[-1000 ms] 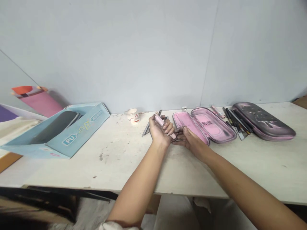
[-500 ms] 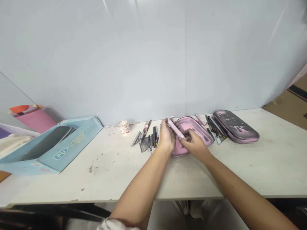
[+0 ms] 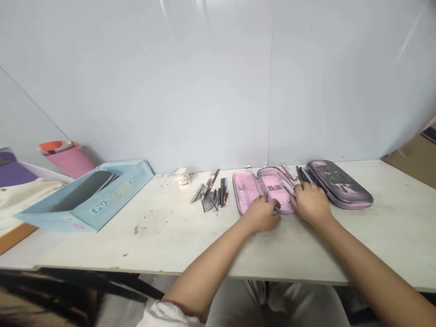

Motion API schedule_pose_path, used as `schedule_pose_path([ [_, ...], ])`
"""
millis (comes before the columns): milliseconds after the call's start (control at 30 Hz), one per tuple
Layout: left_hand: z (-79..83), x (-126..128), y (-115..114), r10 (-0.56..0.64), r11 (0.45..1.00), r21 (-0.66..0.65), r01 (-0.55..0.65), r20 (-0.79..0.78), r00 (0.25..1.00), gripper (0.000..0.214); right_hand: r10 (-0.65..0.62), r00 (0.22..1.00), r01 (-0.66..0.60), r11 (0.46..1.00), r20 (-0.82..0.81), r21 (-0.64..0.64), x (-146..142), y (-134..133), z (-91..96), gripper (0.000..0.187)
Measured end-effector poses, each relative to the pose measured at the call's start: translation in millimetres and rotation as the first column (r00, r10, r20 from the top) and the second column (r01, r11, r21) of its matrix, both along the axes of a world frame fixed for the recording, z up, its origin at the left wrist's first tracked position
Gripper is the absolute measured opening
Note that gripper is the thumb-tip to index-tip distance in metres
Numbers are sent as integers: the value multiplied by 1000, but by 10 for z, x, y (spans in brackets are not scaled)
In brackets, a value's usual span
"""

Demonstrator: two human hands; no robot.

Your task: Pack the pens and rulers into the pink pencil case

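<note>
Okay, both hands are down on the table and working right at the pink case. The left hand [image 3: 260, 214] sits at the near edge of the open pencil case [image 3: 244, 193], its fingertips [image 3: 275, 205] on the rim. Over on the other side, the right hand [image 3: 310, 203] comes in palm down, its fingers [image 3: 298, 195] at the case's right end. The hands are apart, with a narrow gap between them, and nothing shows held in either one. Are they gripping that case or just resting on it? Can't tell from up here!

The case lies open and flat on the table [image 3: 163, 236], pink lining facing up, both halves in view. Just to its right is a bunch of dark pens [image 3: 301, 175], right under the right hand's reach, and beyond those sits a closed dark case [image 3: 339, 185] with pink edging. A pink pen [image 3: 289, 171] lies just behind the open case. To the left there's a spread of pens and a set square [image 3: 209, 202], then a small white cup [image 3: 181, 177] by the wall, and further along, a blue box [image 3: 98, 204].
</note>
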State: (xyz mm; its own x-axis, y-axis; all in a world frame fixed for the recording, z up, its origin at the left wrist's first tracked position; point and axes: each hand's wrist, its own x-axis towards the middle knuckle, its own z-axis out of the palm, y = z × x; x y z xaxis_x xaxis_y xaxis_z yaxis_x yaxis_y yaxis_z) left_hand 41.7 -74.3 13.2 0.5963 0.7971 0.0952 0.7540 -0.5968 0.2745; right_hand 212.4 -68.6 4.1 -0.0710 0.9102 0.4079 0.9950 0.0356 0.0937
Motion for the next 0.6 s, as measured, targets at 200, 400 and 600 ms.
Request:
schedule_pose_path([
  [200, 123, -367, 103, 65, 996, 38, -78, 269, 961, 31, 165, 986, -166, 985, -29, -43, -278, -5, 117, 31],
  [400, 132, -1345, 356, 332, 857, 169, -486, 540, 774, 25, 353, 929, -359, 933, -111, -38, -868, 55, 212, 31],
  [600, 2, -2064, 546, 544, 621, -52, -782, 746, 383, 20, 351, 923, -359, 933, -155, -22, -1273, 252, 267, 28],
])
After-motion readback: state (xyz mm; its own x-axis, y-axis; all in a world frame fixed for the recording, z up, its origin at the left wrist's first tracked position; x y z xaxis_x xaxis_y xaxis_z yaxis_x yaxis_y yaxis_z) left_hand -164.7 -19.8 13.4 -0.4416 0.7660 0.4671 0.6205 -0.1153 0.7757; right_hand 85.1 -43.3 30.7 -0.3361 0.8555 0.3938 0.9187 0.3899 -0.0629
